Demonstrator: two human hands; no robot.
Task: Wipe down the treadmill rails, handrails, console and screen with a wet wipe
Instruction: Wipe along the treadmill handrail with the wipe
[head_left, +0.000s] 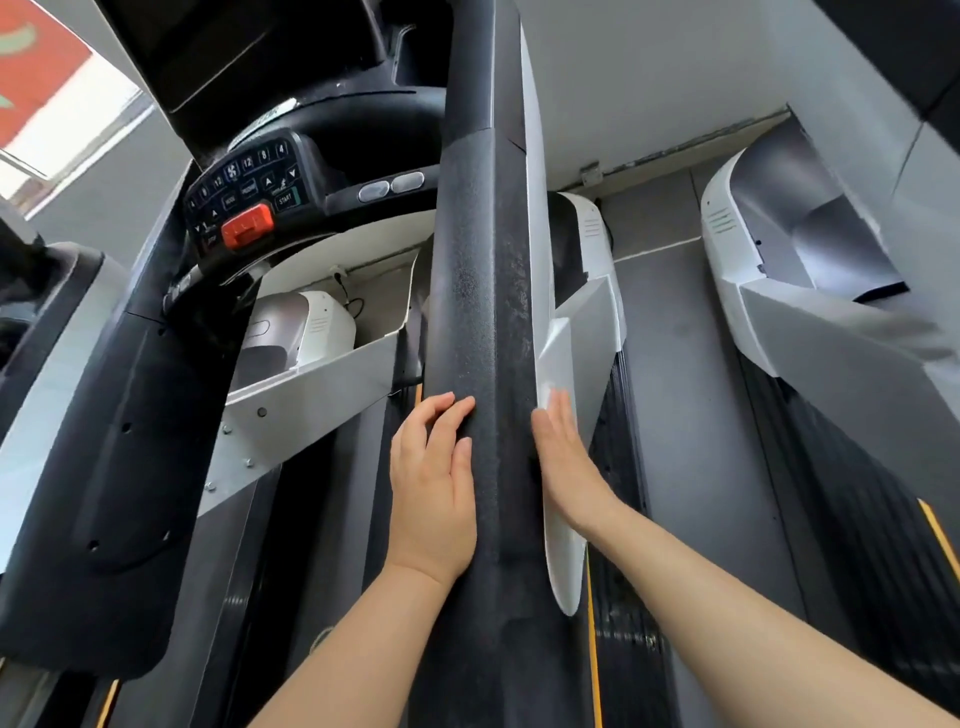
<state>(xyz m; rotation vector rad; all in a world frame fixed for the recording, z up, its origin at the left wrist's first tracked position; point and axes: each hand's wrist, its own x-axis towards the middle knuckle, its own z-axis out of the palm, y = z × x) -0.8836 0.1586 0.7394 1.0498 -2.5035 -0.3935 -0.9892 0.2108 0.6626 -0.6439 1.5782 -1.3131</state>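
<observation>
While both hands lie flat, left grip (434, 486) and right grip (563, 467) flank the handrail (483, 312), fingers straight

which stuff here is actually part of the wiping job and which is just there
Part of the job:
handrail, with left hand resting on it
wet wipe under right hand
console
screen

Just there:
next treadmill
floor
window

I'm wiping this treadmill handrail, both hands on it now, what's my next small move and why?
Probably slide the right hand, with the wet wipe showing at its fingertips, further along the black handrail toward the console; the left hand already steadies the rail.
</observation>
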